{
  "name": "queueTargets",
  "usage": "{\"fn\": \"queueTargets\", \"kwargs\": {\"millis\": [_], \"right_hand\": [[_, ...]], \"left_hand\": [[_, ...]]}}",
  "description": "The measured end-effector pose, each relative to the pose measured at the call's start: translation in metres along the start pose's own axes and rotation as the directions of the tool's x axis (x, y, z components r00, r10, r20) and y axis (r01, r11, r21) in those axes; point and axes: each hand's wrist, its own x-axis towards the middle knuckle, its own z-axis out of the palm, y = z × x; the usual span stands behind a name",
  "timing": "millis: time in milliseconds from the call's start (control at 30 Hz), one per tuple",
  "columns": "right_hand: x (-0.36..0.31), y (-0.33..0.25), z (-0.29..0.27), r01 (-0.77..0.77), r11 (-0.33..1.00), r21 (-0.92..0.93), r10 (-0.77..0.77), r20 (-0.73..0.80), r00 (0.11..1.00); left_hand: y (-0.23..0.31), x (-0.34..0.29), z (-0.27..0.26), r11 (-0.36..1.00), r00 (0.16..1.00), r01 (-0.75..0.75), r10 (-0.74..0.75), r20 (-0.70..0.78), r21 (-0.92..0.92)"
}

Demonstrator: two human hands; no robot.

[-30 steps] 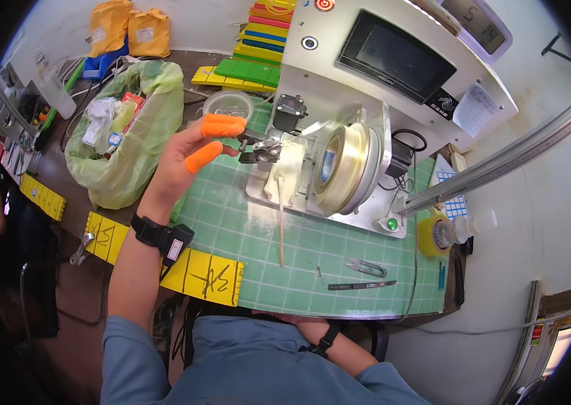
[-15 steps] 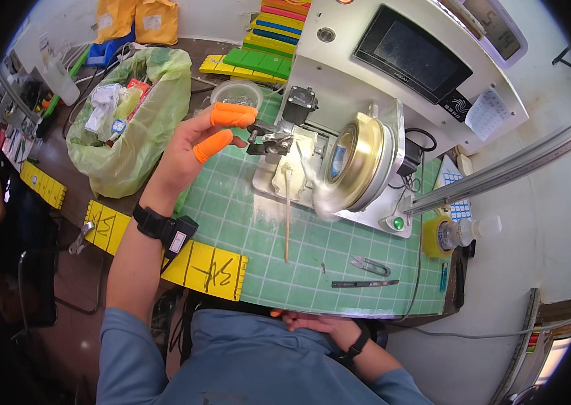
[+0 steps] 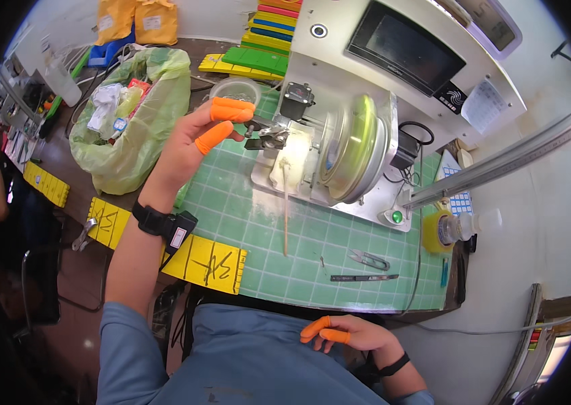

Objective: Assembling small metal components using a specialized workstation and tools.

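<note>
Clamp (image 3: 270,140) seems to touch the left grip (image 3: 186,147)

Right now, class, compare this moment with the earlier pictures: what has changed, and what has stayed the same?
The right hand has come out from under the near edge of the green mat, shifting rightward into plain view before the blue shirt. Nothing was visibly taken up or let go. The left hand stays at the metal clamp.

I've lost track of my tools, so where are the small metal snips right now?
In the head view, the snips lie right of centre on the green mat, just beyond the slim dark knife.
</note>
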Motion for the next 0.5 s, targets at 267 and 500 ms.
{"fn": "queueTargets", "kwargs": {"millis": [267,500], "right_hand": [[-0.089,-0.117,0.022,0.748,0.513,-0.420,-0.841,-0.074,0.536],[-0.161,-0.132,0.016,0.920,-0.261,-0.292,-0.895,-0.283,-0.344]], "left_hand": [[-0.014,-0.012,-0.023,0.995,0.997,0.036,-0.029,-0.074,0.089],[-0.038,-0.003,-0.047,0.992,0.998,0.060,-0.058,-0.022,0.108]]}}
